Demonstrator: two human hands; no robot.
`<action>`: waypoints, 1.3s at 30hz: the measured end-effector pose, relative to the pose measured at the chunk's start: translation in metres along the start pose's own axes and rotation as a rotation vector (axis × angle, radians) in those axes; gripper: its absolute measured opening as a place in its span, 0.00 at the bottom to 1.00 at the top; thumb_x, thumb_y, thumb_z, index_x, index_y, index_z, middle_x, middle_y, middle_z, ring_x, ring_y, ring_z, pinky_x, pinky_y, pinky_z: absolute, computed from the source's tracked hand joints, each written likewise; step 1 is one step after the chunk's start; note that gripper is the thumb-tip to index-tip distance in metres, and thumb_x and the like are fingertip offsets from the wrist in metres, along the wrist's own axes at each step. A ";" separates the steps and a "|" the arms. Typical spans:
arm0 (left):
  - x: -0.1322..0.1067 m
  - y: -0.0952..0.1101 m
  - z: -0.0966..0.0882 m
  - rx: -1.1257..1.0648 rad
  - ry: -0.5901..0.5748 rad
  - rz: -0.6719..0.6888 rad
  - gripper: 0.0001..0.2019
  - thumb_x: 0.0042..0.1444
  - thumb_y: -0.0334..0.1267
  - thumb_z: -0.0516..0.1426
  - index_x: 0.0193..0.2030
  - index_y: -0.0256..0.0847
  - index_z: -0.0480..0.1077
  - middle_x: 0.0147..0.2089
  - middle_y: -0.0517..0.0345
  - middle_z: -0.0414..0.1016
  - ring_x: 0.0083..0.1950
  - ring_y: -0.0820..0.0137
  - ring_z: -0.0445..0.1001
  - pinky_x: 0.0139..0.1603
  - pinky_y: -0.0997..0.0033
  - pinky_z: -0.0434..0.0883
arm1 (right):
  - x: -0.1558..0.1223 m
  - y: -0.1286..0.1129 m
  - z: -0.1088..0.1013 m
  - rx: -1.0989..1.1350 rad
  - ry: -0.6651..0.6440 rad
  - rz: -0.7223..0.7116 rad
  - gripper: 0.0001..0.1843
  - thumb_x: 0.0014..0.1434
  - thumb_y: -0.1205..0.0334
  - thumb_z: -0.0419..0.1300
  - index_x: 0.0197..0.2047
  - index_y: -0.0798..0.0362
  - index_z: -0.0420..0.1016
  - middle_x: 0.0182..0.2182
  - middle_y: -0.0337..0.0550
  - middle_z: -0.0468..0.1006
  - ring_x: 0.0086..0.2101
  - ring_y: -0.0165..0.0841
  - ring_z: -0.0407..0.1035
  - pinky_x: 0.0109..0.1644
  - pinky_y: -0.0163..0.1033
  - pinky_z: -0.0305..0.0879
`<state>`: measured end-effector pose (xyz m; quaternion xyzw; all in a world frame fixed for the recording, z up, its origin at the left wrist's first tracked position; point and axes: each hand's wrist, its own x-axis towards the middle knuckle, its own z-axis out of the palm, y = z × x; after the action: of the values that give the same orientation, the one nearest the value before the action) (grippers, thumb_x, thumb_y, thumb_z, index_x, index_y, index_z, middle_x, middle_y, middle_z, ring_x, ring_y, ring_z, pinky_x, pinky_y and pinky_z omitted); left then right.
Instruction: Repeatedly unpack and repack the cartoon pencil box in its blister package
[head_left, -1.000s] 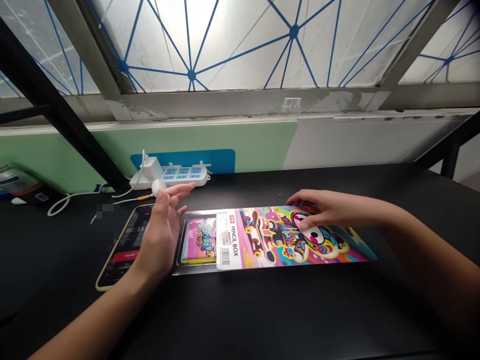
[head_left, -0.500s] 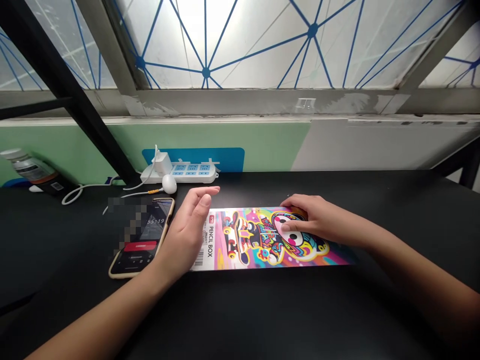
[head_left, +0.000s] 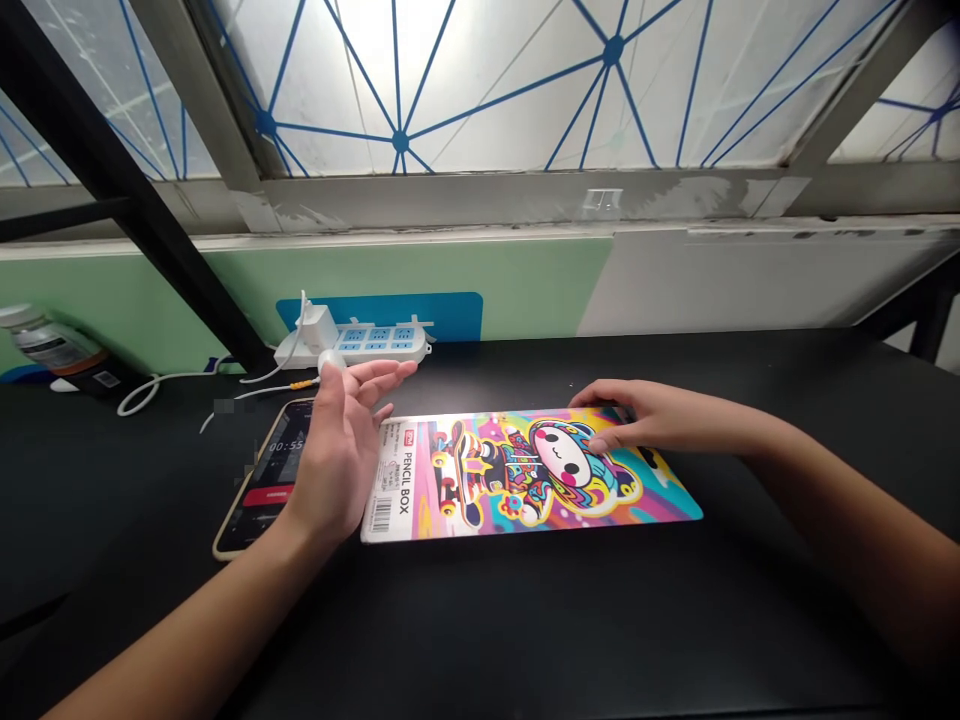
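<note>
Your right hand (head_left: 660, 422) is the nearer one, lying almost flat with its fingers spread on the far side of the pencil box (head_left: 517, 480), though you can't quite tell whether they curl over the far edge. The box lies flat on the black table (head_left: 525, 620), its long axis running from 9 to 3 o'clock. It sits at 3 o'clock from your left hand (head_left: 337, 450), which is raised and wide open, just beside the box's left end and over a smartphone (head_left: 259, 497).
</note>
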<state>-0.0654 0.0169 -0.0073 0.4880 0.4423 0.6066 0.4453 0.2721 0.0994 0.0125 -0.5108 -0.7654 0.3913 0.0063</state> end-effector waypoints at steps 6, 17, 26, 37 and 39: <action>-0.001 -0.003 -0.003 0.180 -0.024 -0.011 0.16 0.69 0.51 0.50 0.53 0.48 0.70 0.67 0.53 0.71 0.73 0.53 0.60 0.72 0.44 0.54 | -0.003 -0.010 0.006 -0.064 0.059 0.001 0.29 0.52 0.38 0.68 0.51 0.47 0.77 0.46 0.45 0.82 0.42 0.45 0.76 0.40 0.43 0.71; 0.007 -0.005 -0.009 0.047 0.028 -0.160 0.27 0.57 0.27 0.58 0.63 0.50 0.65 0.69 0.49 0.68 0.69 0.53 0.68 0.61 0.47 0.74 | -0.014 -0.007 -0.005 -0.289 0.289 -0.134 0.28 0.49 0.33 0.68 0.40 0.48 0.75 0.39 0.46 0.80 0.34 0.41 0.72 0.33 0.43 0.66; 0.004 0.005 -0.003 0.002 0.123 0.052 0.18 0.62 0.32 0.62 0.58 0.48 0.70 0.63 0.51 0.75 0.62 0.57 0.77 0.49 0.64 0.82 | -0.019 -0.003 -0.004 -0.404 0.579 -0.412 0.23 0.55 0.36 0.66 0.38 0.46 0.68 0.46 0.47 0.78 0.41 0.44 0.74 0.41 0.47 0.70; -0.002 0.012 -0.008 0.223 0.201 0.252 0.03 0.66 0.38 0.60 0.45 0.46 0.74 0.43 0.60 0.78 0.41 0.72 0.77 0.46 0.72 0.75 | -0.035 -0.031 0.021 -0.427 0.442 -0.436 0.11 0.62 0.58 0.60 0.33 0.46 0.59 0.51 0.44 0.80 0.41 0.41 0.76 0.36 0.42 0.70; -0.003 0.016 -0.011 0.400 0.123 0.283 0.04 0.68 0.40 0.58 0.45 0.47 0.74 0.45 0.59 0.77 0.45 0.69 0.76 0.49 0.69 0.74 | -0.037 -0.036 0.027 -0.496 0.374 -0.503 0.08 0.60 0.65 0.58 0.33 0.46 0.61 0.55 0.45 0.77 0.46 0.42 0.75 0.42 0.43 0.71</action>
<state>-0.0776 0.0099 0.0065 0.5856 0.5073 0.5918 0.2226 0.2509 0.0484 0.0300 -0.3559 -0.9236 0.0811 0.1175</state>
